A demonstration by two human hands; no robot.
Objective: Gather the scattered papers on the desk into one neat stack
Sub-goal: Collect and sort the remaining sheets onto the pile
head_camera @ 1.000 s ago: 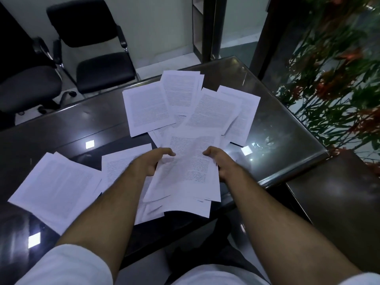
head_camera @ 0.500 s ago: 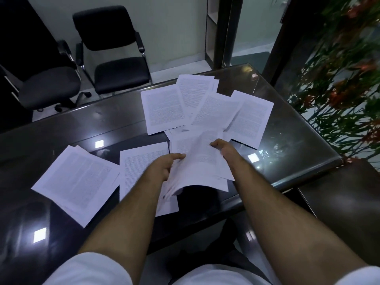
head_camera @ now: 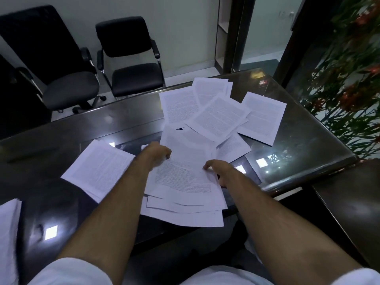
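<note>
From the head view, a loose bundle of printed sheets (head_camera: 183, 182) is being gripped at the near edge of the dark glass-topped desk (head_camera: 304, 145), its lower pages hanging past that edge. The left hand (head_camera: 157, 153) is curled on the bundle's left side, and the right hand (head_camera: 219, 169) is pinching its right side. More printed pages (head_camera: 216, 114) are lying overlapped farther back; another pile (head_camera: 100, 167) is lying to the left. Two black chairs (head_camera: 129, 58) are standing beyond the desk

Far-left paper stack (head_camera: 8, 233) cut off by edge.
</note>
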